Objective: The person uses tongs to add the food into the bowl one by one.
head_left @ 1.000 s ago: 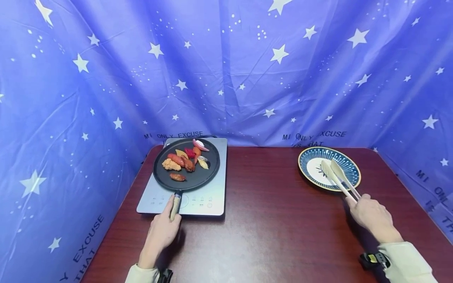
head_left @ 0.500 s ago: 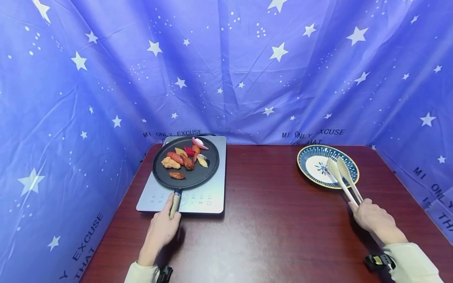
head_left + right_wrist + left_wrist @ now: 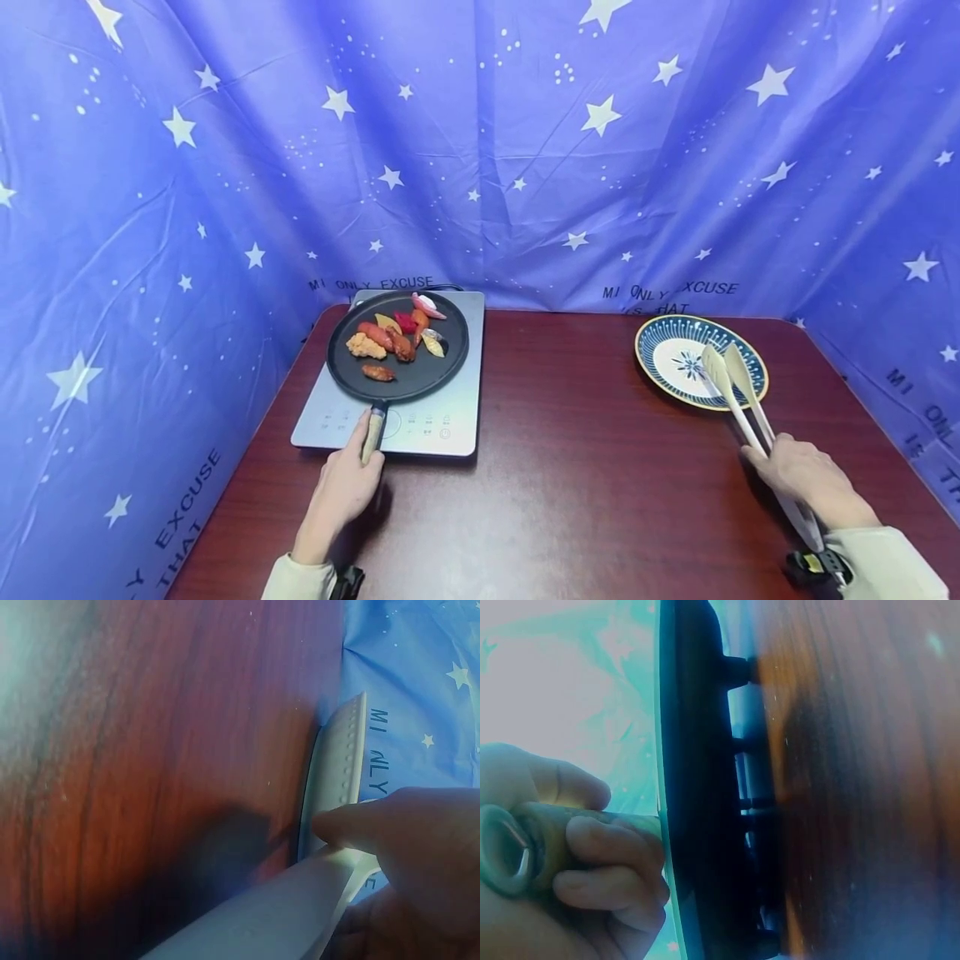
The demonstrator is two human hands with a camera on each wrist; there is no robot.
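Gripping pan handle [image 3: 371, 437], fingers [image 3: 604, 862] curled

A blue star-printed curtain [image 3: 480, 150] hangs behind a dark wooden table [image 3: 570, 483], where a silver cooktop [image 3: 457, 417] sits at one end.

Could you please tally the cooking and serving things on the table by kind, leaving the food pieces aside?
Frying pan: 1, its handle held by the left hand
Induction hob: 1, under the pan
Plate: 1, blue-rimmed
Tongs: 1 pair, held by the right hand, tips over the plate
Total: 4
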